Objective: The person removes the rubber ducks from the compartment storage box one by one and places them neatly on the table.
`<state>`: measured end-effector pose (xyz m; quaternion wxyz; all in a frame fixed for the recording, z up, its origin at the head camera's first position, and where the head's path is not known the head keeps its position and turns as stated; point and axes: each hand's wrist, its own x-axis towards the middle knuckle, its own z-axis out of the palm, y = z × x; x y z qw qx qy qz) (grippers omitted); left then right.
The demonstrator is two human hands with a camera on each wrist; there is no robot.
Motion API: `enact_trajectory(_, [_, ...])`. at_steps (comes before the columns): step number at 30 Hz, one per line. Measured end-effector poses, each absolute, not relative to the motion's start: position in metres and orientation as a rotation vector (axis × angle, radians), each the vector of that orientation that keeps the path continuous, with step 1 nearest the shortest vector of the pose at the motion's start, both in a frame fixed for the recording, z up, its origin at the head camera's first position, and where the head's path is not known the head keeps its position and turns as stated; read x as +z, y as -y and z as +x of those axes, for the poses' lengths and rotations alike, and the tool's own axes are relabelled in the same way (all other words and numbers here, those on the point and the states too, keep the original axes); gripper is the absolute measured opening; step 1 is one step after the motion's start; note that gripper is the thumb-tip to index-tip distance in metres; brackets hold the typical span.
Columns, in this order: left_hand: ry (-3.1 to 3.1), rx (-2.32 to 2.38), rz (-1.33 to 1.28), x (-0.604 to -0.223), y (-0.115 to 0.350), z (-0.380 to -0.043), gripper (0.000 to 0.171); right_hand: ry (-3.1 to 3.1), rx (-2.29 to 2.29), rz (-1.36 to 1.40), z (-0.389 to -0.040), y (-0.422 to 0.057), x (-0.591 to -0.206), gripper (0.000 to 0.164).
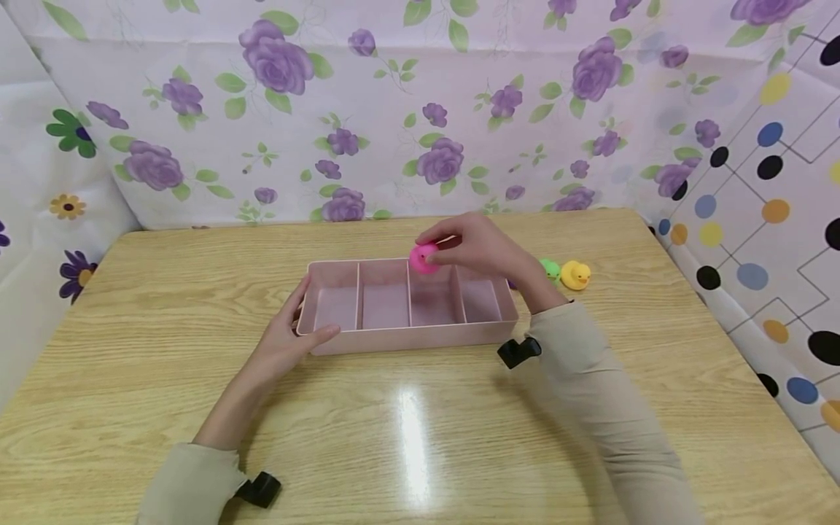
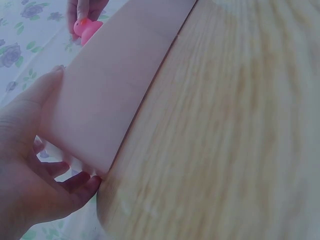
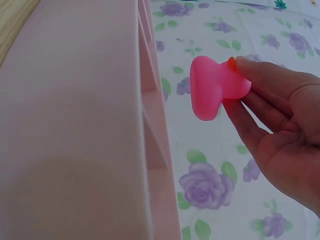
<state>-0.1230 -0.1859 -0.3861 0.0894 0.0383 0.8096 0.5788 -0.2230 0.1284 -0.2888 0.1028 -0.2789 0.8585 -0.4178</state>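
A pale pink box (image 1: 407,341) with several compartments in a row lies on the wooden table. Its left end is gripped by my left hand (image 1: 285,343), thumb over the front edge and fingers along the short side. Above the box's back edge, near the divider left of the third compartment, my right hand (image 1: 477,244) pinches a bright pink toy duck (image 1: 423,259) between thumb and fingers. In the right wrist view the duck (image 3: 206,90) is held by its head, base pointing away from the palm. No contents show in the visible parts of the compartments.
Right of the box, behind my right wrist, stand a yellow toy duck (image 1: 575,275) and a partly hidden green one (image 1: 550,270). A sliver of something purple (image 1: 512,284) shows at the box's right end. Flowered cloth (image 1: 367,109) hangs behind the table (image 1: 197,292).
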Motion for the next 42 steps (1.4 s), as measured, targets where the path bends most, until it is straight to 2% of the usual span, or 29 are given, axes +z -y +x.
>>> enact_trajectory(9, [-2.413, 1.723, 0.123, -0.386, 0.186, -0.123, 0.096, -2.617, -1.078, -0.854, -0.23, -0.151, -0.287, 0.028])
enact_trajectory(42, [-2.405, 1.759, 0.137, -0.389, 0.186, -0.125, 0.096, -2.733, -1.002, -0.521, -0.229, -0.256, -0.291, 0.033])
